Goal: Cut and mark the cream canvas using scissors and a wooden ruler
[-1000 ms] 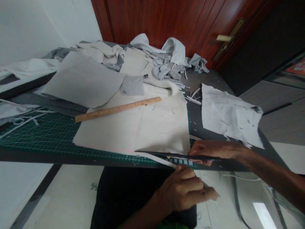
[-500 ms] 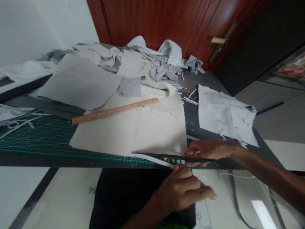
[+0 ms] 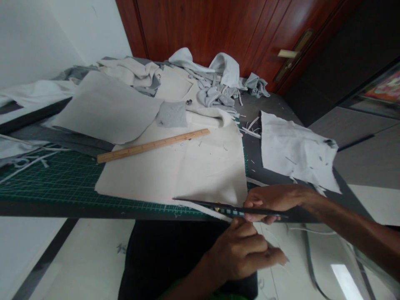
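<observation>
Along the near edge of the surface [image 3: 62, 209], cream cloth [image 3: 146, 175] is spread; scissors [image 3: 203, 203] are gripped in the right hand [image 3: 270, 199] at its border, a strip [image 3: 215, 213] pinched by the left hand [image 3: 239, 252] past the edge.

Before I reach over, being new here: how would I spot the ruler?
On the table before the red door, find the big cream cloth at the front. The ruler lies slantwise, mostly on it, nearer than the small grey patch. Unlike cloth and patch, it is a straight wooden strip.
</observation>
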